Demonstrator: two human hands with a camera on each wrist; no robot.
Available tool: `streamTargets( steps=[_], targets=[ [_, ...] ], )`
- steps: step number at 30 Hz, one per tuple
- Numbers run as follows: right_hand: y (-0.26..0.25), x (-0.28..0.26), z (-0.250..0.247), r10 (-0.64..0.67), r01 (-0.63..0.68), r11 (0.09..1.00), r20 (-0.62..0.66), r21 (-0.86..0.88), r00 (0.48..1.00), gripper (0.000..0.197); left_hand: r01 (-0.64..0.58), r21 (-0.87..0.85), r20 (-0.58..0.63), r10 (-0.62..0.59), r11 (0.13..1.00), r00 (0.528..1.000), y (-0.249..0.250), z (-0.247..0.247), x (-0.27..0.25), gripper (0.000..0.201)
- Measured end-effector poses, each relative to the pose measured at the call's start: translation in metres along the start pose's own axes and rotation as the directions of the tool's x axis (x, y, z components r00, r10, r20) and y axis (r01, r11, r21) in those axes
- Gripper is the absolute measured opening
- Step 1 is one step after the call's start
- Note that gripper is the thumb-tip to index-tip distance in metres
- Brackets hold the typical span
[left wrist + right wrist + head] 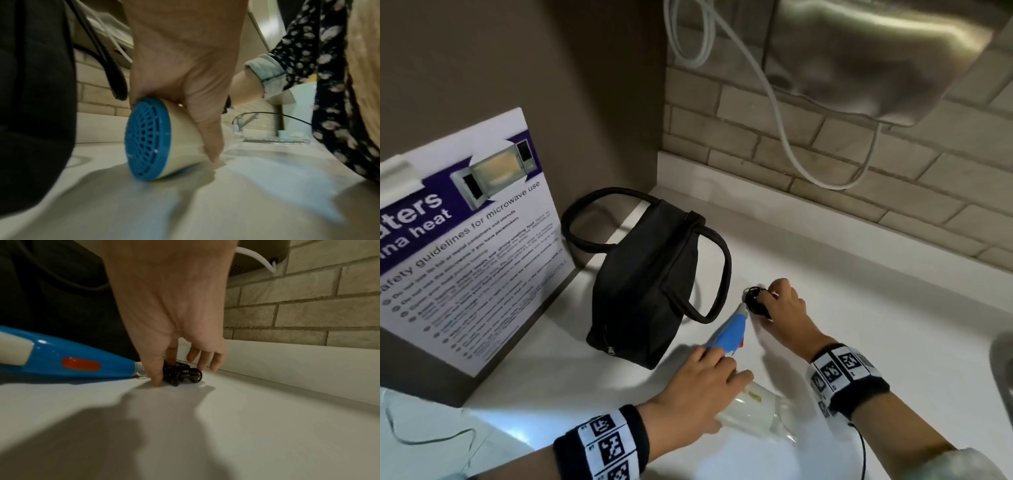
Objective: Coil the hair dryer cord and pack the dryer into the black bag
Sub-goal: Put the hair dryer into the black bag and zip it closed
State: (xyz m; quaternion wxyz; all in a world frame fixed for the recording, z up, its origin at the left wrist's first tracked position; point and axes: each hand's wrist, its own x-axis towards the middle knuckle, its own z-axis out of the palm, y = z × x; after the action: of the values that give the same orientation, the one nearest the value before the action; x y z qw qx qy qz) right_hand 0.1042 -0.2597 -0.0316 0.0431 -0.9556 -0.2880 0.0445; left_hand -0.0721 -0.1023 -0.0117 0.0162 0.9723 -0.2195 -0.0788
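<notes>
A smooth white countertop (876,325) is catching soft light from the near left. A beige brick-tiled wall (825,144) is running along the far side, a plain brown wall panel (517,68) standing at far left.

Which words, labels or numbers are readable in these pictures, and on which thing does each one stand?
"Safety guidelines for microwave use": heading on the white sign left of the black bag.
"...aters" and "...na heat": cut-off white words on the sign's purple band.
The sign's bulleted lines: too small to read.
Yellow label on the hair dryer: blurred.
Wristbands: square code patterns only.
</notes>
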Motion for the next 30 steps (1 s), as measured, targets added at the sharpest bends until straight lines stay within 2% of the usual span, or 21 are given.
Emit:
streamTargets(
  steps=[3,5,7,9,12,14,16,18,22,25,30],
  targets=[
    [0.007,0.002,-0.001,-0.043,0.036,0.992,0.05,0.125,0.998,0.042,0.041,-0.197,-0.011,-0.044,0.98,0.999,-0.006,-0.01,-0.004,0.083],
    [0.012,0.005,-0.004,-0.063,0.037,0.971,0.103,0.236,0.993,0.032,0.07,-0.339,-0.037,-0.087,0.938,0.995,-0.009,-0.021,-0.008,0.078],
    [0.013,0.006,-0.011,-0.023,0.002,0.954,0.067,0.299,0.998,0.02,0.075,-0.548,-0.082,-0.143,0.833,0.986,-0.014,-0.035,-0.014,0.077],
    [0.014,0.006,-0.018,0.066,-0.065,0.925,0.012,0.374,0.998,0.02,0.045,-0.726,-0.124,-0.195,0.686,0.973,-0.018,-0.05,-0.02,0.078],
    [0.01,0.002,-0.031,0.203,-0.111,0.835,-0.115,0.539,0.973,0.012,-0.027,-0.863,-0.181,-0.259,0.504,0.949,-0.026,-0.069,-0.031,0.082],
    [-0.001,-0.005,-0.048,0.257,-0.058,0.736,-0.2,0.674,0.946,0.024,-0.068,-0.924,-0.194,-0.308,0.377,0.931,-0.032,-0.081,-0.036,0.082],
    [-0.019,-0.013,-0.072,0.292,0.023,0.572,-0.23,0.82,0.928,0.027,-0.121,-0.965,-0.192,-0.313,0.234,0.93,-0.039,-0.094,-0.041,0.077],
    [-0.036,-0.019,-0.092,0.291,0.077,0.413,-0.211,0.908,0.933,0.035,-0.177,-0.977,-0.206,-0.295,0.122,0.933,-0.044,-0.105,-0.047,0.072],
    [-0.069,-0.029,-0.12,0.216,0.075,0.175,-0.113,0.982,0.97,0.027,-0.255,-0.966,-0.235,-0.313,-0.027,0.92,-0.051,-0.116,-0.056,0.062],
    [-0.089,-0.03,-0.131,0.186,0.009,-0.001,-0.008,1.0,0.983,0.03,-0.284,-0.956,-0.249,-0.309,-0.073,0.918,-0.054,-0.119,-0.061,0.058],
    [-0.111,-0.024,-0.142,0.225,-0.07,-0.207,0.117,0.976,0.967,0.053,-0.315,-0.946,-0.274,-0.324,-0.08,0.906,-0.059,-0.121,-0.067,0.058]
  ],
)
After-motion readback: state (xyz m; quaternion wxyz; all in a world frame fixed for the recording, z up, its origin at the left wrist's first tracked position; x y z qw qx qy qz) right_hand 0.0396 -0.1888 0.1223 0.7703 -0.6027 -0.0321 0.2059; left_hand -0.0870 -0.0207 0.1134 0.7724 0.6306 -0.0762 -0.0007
